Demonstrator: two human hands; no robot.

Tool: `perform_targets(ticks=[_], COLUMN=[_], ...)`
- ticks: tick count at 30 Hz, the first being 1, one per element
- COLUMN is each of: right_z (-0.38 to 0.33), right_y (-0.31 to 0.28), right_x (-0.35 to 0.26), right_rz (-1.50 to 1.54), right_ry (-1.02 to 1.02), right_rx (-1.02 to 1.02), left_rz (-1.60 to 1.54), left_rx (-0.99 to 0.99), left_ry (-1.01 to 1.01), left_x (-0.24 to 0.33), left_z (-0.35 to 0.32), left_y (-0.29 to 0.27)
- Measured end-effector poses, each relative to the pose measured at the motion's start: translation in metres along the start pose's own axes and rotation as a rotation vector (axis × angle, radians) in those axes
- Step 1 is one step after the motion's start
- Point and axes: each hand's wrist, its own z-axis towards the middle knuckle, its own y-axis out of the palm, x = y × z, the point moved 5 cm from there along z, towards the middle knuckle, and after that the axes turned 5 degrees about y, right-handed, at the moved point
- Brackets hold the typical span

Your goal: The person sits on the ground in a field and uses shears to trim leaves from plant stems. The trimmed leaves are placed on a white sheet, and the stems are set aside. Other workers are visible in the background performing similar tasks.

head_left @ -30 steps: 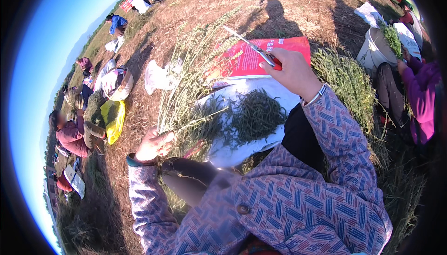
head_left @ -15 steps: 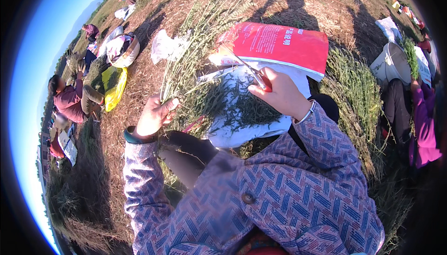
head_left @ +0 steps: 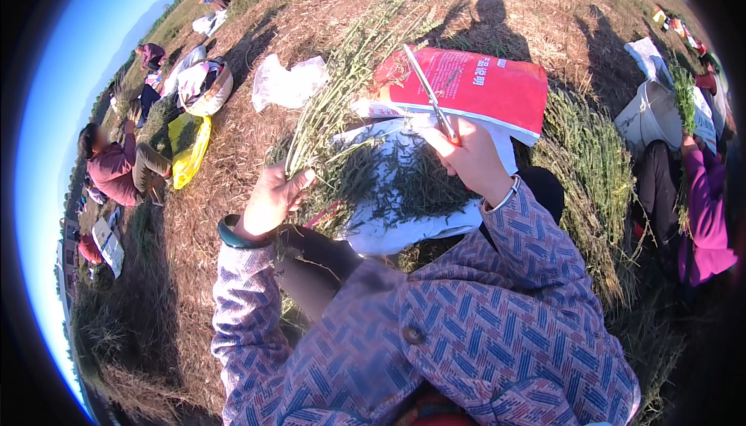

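In my left hand (head_left: pixel 270 199) is a bunch of long green stalks (head_left: pixel 342 84), gripped at the stem ends and fanning up and away. My right hand (head_left: pixel 468 155) is closed round the red handles of a pair of scissors (head_left: pixel 430 92), whose blades point up and away, apart from the stalks. Below and between both hands, cut green sprigs (head_left: pixel 423 181) lie on a white sheet (head_left: pixel 373 228). The scissor blades pass in front of a red printed sack (head_left: pixel 474 88) lying beyond the sheet.
More cut stalks (head_left: pixel 594 177) are heaped at my right. Beyond them stand a white bucket (head_left: pixel 651 115) and a person in purple (head_left: pixel 707 208) holding greens. A crumpled clear plastic bag (head_left: pixel 287 82) lies left of my stalks. A yellow bag (head_left: pixel 189 154) sits beside a seated person (head_left: pixel 116 162).
The scissors have swung more upright, their blades now over the red sack. My left hand with the bunch has shifted slightly right in the picture.
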Motion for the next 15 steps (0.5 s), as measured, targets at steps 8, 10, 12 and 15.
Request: perform_targets(ticks=[8, 10, 12, 15], right_z=[0.007, 0.012, 0.018, 0.020], right_y=[-0.022, -0.024, -0.028, -0.029], right_x=[-0.037, -0.043, -0.044, -0.046], right_rz=[-0.404, -0.383, -0.462, -0.406], right_ry=[-0.298, -0.353, -0.326, -0.339], right_rx=[0.063, 0.064, 0.060, 0.033], left_rz=[0.217, 0.244, 0.311, 0.487], left_rx=[0.066, 0.065, 0.089, 0.139], left_ry=[0.092, 0.105, 0.120, 0.214], left_x=[0.005, 0.007, 0.008, 0.012], left_z=[0.004, 0.003, 0.003, 0.004], left_y=[-0.002, 0.000, 0.001, 0.000])
